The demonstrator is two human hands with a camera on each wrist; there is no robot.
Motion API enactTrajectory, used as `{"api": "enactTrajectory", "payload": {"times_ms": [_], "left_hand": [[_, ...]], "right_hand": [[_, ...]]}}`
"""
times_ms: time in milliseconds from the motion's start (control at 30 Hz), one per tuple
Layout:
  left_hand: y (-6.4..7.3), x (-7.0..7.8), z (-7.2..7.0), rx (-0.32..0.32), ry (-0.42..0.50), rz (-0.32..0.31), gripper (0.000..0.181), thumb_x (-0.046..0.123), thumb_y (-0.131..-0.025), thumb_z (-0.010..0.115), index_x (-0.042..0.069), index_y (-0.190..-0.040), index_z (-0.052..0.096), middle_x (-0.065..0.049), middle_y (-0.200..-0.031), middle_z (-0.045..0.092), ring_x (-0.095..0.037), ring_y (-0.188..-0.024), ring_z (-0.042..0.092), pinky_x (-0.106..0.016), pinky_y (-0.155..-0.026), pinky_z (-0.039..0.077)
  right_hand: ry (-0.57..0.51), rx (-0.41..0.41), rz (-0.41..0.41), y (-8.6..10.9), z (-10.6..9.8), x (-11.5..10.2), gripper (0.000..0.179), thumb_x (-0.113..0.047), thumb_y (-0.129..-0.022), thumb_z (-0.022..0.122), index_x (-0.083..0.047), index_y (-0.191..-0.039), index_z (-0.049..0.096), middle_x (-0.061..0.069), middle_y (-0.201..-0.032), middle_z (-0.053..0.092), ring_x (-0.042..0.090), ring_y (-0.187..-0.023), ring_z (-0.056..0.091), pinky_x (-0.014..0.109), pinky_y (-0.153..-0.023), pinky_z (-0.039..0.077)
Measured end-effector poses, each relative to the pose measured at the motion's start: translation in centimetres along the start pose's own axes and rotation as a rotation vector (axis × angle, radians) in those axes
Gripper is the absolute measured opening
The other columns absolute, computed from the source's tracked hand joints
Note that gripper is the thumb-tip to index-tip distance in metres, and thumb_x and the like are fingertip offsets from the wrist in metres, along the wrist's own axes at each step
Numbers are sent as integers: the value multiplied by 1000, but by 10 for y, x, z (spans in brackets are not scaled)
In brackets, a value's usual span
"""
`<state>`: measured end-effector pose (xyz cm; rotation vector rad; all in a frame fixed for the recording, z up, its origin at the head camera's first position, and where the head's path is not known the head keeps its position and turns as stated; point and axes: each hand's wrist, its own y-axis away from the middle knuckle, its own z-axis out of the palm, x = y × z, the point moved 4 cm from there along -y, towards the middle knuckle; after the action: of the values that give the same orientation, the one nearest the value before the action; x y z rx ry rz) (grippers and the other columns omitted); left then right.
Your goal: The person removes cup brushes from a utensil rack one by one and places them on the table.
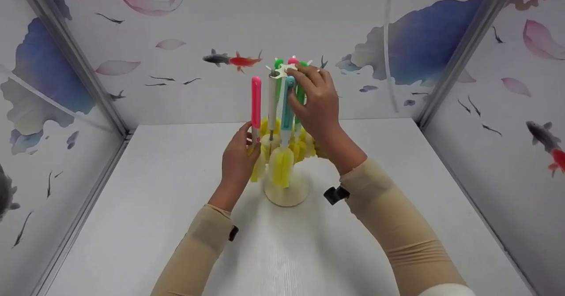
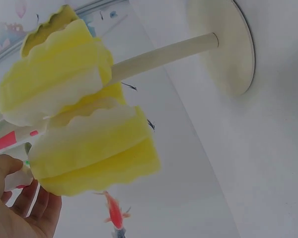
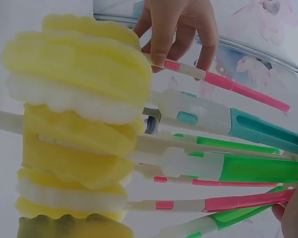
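Observation:
My left hand (image 1: 237, 159) pinches a pink-handled sponge bottle brush (image 1: 256, 102) at its pale neck, its yellow-and-white sponge head (image 2: 94, 156) pointing down. This brush stands upright, just left of a cream stand (image 1: 287, 194) with a round base and a hooked white top (image 1: 286, 70). At that top, my right hand (image 1: 318, 104) grips the rack with its fingers, the thumb beside a teal-handled brush (image 1: 288, 106). Several more brushes hang round the pole, among them green-handled (image 3: 260, 168) and pink-handled ones (image 3: 238, 202). A grey-handled brush (image 1: 271, 102) hangs there too.
The stand is on a white table (image 1: 176, 225). Printed panels with fish and petals enclose it: a back wall (image 1: 220, 18), a left wall (image 1: 48, 124) and a right wall (image 1: 499, 93), joined by metal corner posts.

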<state>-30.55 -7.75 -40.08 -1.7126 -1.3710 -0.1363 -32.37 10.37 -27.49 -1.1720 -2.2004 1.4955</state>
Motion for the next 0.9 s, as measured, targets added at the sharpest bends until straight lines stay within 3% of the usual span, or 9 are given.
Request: {"api": "enactTrajectory", "payload": {"times_ms": [200, 433, 900], "left_hand": [[5, -7, -1, -25, -6, -41, 53, 14, -92, 68, 5, -140, 48, -8, -108, 65, -19, -93, 61, -30, -83, 54], [10, -19, -5, -32, -49, -37, 53, 12, -90, 70, 5, -139, 50, -8, -107, 66, -20, -91, 62, -32, -82, 54], [17, -39, -18, -114, -80, -124, 55, 15, -91, 69, 10, -141, 46, -6, -107, 66, -20, -92, 63, -35, -84, 54]], "right_hand": [[-13, 7, -11, -1, 0, -2, 34, -24, -96, 56, -11, -125, 67, 5, -131, 60, 22, -113, 51, 26, -94, 47], [-22, 36, -42, 0, 0, 1, 32, -19, -95, 57, -9, -123, 68, 6, -128, 62, 23, -111, 52, 27, -93, 48], [-31, 24, -3, 1, 0, 4, 33, -23, -96, 57, -12, -125, 67, 4, -129, 61, 22, -113, 51, 25, -92, 48]]}}
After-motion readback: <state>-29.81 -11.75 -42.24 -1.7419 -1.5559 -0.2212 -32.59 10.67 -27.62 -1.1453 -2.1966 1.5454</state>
